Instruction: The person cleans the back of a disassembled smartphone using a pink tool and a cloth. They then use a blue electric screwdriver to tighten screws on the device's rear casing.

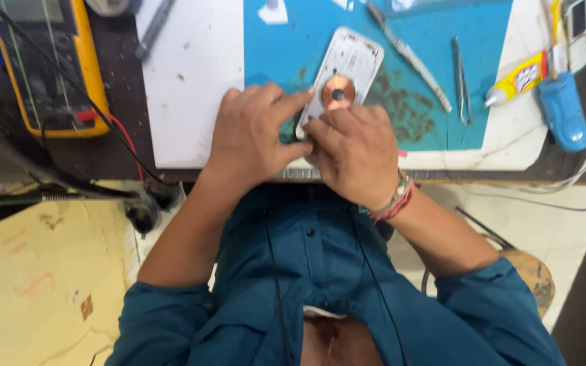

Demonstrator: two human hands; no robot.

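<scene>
Work surface: white counter point(191, 81) carrying blue cutting mat point(442, 41), stained dark near centre. Pale floor visible below counter edge.

White rectangular phone back panel point(350, 57) with round copper coil point(338, 92) lies flat on mat; long axis tilted, upper end pointing away and slightly right.

Left hand point(249, 139): fingers curled, index extended, tip touching panel edge.

Right hand point(354, 152): fingers bent, pressing panel's near end; grip not discernible.

Metal tweezers point(461, 81), yellow glue tube point(518, 78), yellow multimeter point(45, 64) nearby.
</scene>
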